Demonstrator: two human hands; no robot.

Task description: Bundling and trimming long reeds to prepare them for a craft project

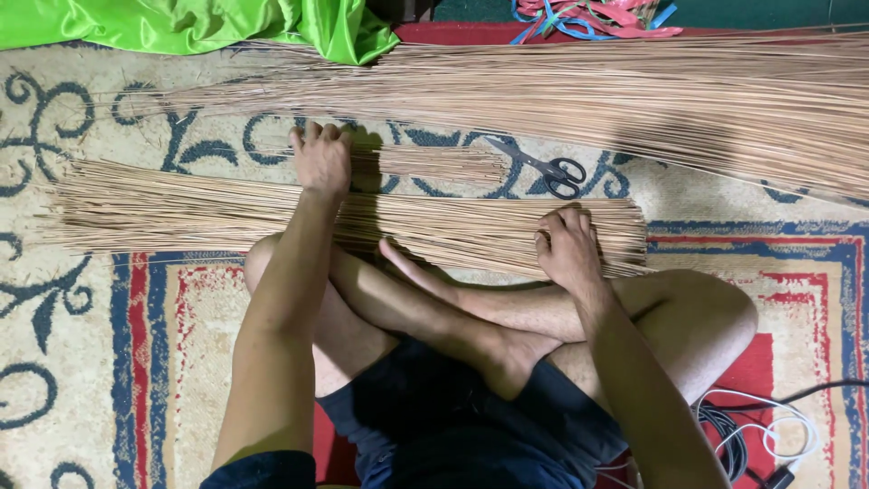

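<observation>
A flat bundle of thin tan sticks lies across the patterned rug in front of my crossed legs. My left hand rests palm down on the sticks near the bundle's middle, fingers together. My right hand presses on the bundle's cut right end, fingers curled over the sticks. A smaller bunch of short sticks lies just beyond, between my hands. Black-handled scissors lie on the rug right of that bunch, beyond my right hand.
A long, much larger pile of sticks stretches across the far side. Green cloth sits at the top left, coloured straps at the top. White and black cables lie by my right knee.
</observation>
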